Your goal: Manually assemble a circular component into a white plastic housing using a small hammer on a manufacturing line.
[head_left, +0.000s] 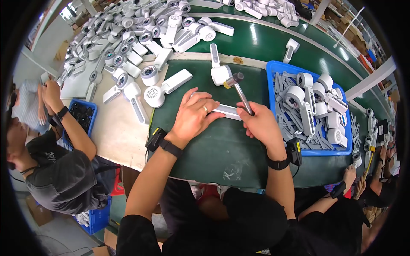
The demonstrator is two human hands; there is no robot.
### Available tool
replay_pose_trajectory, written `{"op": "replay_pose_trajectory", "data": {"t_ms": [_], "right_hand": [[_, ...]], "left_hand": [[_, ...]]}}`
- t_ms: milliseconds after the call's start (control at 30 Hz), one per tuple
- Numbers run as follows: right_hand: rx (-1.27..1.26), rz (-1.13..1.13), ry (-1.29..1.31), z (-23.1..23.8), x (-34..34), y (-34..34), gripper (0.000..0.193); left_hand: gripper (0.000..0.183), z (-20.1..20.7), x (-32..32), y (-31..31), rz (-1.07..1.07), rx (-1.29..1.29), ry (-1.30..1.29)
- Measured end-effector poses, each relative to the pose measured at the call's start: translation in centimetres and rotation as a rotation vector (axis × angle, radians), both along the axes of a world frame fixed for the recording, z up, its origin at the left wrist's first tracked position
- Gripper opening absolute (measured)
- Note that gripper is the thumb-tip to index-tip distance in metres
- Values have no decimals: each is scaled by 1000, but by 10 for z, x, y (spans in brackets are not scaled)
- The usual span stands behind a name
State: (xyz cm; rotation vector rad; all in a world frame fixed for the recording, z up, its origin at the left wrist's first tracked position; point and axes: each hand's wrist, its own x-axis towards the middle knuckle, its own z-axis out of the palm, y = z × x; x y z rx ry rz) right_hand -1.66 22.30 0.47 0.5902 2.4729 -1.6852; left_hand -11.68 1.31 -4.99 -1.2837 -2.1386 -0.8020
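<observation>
My left hand [193, 114], a ring on one finger, is closed over one end of a white handheld fan [228, 112]. Only part of its long handle shows, with a grey strip along it; my fingers hide the rest. My right hand [264, 123] grips a hammer [242, 97] by its metal shaft, and its fingertips are close to the free end of that handle. The hammer head, dark at one end and yellowish at the other, is raised beyond the handle. Just past it, another white fan [220, 73] lies on the green work surface [209, 155].
A blue bin [314, 150] at right holds white fans and grey strips. Several fans lie to the left, before a large pile [128, 32]. A green conveyor [252, 36] runs behind. One co-worker [64, 162] sits at left beside another blue bin [92, 112]; others are at right.
</observation>
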Motion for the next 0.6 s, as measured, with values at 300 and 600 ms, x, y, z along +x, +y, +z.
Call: {"op": "replay_pose_trajectory", "data": {"t_ms": [300, 600], "right_hand": [[-277, -21, -45, -20, -2, 5, 29], [-364, 307, -192, -10, 11, -20, 31]], "left_hand": [[30, 10, 2, -1, -17, 83, -52], [39, 14, 56, -61, 43, 37, -108]]}}
